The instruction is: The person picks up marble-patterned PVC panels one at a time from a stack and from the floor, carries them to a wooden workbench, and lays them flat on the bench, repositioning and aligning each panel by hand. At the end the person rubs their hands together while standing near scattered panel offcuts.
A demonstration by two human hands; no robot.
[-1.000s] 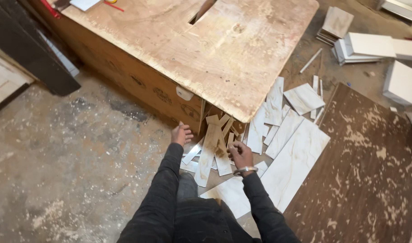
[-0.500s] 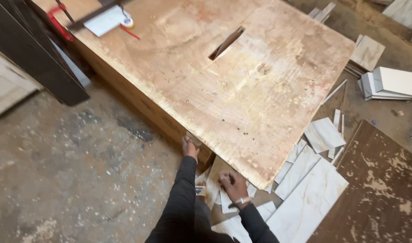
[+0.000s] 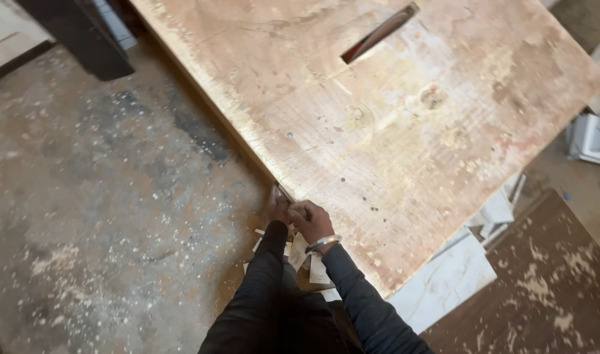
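Two hands meet at the near edge of the worn wooden table, both on a thin strip of offcut pressed against that edge. The left hand and right hand look curled around it, though how tightly I cannot tell. Best kept level, clear of the table's saw slot. White board pieces lie under the table's corner.

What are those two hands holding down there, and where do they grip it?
Cannot be told for sure: the left hand and right hand meet at the table edge, above pale scraps, fingers hidden.
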